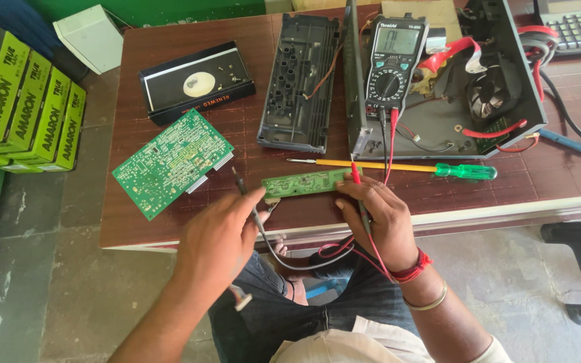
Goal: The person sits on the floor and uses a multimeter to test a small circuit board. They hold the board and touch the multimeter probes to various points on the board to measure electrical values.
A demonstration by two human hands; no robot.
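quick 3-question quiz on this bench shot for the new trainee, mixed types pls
1. True or false: the right hand holds the red probe against the narrow green board.
2. Which tool lies just behind that board? A) pliers B) screwdriver with a green handle C) soldering iron
3. Fill in: the left hand holds the ___ probe.

Key: 1 true; 2 B; 3 black.
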